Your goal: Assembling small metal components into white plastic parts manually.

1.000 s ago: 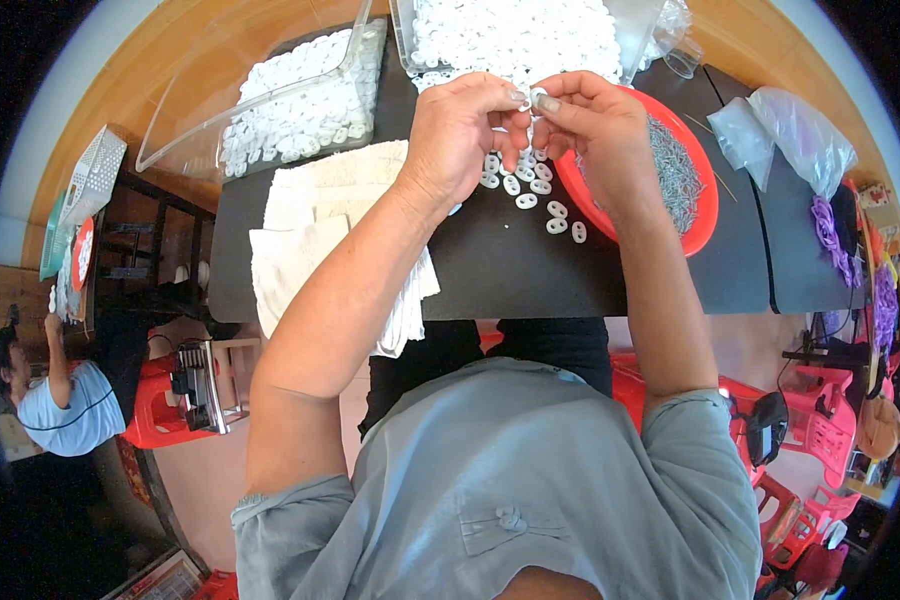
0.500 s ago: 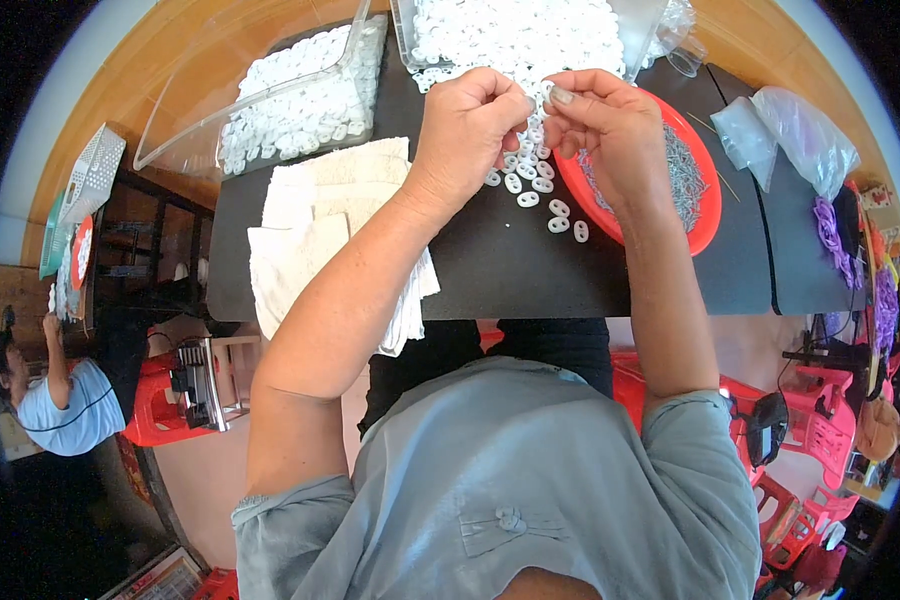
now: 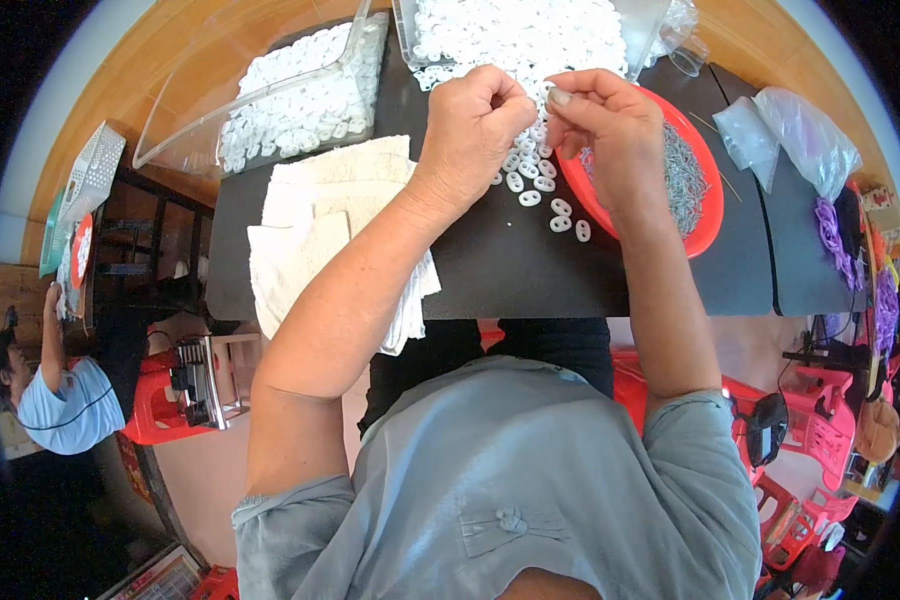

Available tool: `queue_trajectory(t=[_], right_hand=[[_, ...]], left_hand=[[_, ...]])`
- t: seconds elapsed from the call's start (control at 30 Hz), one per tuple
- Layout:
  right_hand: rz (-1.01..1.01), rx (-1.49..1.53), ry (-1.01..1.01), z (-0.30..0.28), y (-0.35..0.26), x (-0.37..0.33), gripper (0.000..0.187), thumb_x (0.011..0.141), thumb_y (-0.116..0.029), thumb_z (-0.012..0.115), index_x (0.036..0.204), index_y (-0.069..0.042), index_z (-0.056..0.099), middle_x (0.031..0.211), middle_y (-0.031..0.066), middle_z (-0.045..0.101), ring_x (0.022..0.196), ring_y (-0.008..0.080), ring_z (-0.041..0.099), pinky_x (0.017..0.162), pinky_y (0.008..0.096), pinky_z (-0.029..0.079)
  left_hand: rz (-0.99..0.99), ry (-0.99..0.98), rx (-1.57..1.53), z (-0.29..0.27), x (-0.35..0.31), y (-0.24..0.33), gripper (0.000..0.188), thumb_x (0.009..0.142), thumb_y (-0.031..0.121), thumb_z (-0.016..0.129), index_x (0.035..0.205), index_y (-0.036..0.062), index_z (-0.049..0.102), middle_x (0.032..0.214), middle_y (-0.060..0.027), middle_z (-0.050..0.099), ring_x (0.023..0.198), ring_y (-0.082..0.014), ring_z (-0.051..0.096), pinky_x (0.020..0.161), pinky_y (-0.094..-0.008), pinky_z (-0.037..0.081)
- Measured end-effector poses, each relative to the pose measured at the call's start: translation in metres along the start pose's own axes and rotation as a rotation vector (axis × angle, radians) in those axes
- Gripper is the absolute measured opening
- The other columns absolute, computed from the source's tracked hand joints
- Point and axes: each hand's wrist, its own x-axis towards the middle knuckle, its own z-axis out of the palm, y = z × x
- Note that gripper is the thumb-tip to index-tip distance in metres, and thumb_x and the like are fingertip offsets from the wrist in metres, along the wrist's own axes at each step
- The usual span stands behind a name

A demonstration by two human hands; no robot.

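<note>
Right grip (image 3: 608, 125) apparently pinching a white piece (image 3: 547, 88), left grip (image 3: 470, 125) pressed together, red basin (image 3: 707, 228) alongside.

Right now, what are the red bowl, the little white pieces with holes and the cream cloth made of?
The red bowl is probably plastic: smooth, evenly coloured, slightly glossy. The white pieces look like hard, smooth plastic, with matching rounded shapes, though I can't be sure. The cream cloth seems to be woven fabric, maybe cotton: matte, folded and slightly rough-looking.
</note>
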Motion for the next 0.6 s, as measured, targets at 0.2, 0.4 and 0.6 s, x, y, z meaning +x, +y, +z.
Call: queue_trajectory(t=[0.2,0.4,0.6], right_hand=[[-0.034,-0.008,-0.004,-0.002,0.002,0.002,0.015,0.087,-0.005,0.060,0.097,0.005,0.064,0.069,0.0063,0.062,0.059,0.0116,0.057,0.053,0.0211,0.041],[0.006,-0.032,-0.039,0.002,-0.001,0.000,0.014,0.087,-0.005,0.060,0.097,0.005,0.064,0.069,0.0062,0.062,0.058,0.0114,0.057,0.054,0.0212,0.041],[0.064,0.084,-0.051,-0.003,0.001,0.003,0.014,0.089,-0.005,0.059,0.097,0.005,0.064,0.072,0.0070,0.063,0.059,0.0115,0.057,0.054,0.0212,0.041]], left_hand=[[0.006,0.013,-0.013,0.000,0.001,0.003,0.014,0.078,0.012,0.063,0.073,-0.0002,0.059,0.062,-0.0021,0.057,0.054,-0.0067,0.051,0.048,-0.0224,0.042],[-0.012,-0.014,-0.013,-0.002,0.001,0.002,0.013,0.082,0.014,0.063,0.076,0.0024,0.061,0.064,-0.0004,0.057,0.053,-0.0054,0.053,0.043,-0.0200,0.041],[-0.158,-0.059,-0.251,-0.001,0.002,0.011,0.011,0.083,0.008,0.063,0.077,-0.0014,0.060,0.068,-0.0047,0.061,0.055,-0.0086,0.055,0.047,-0.0225,0.046]])
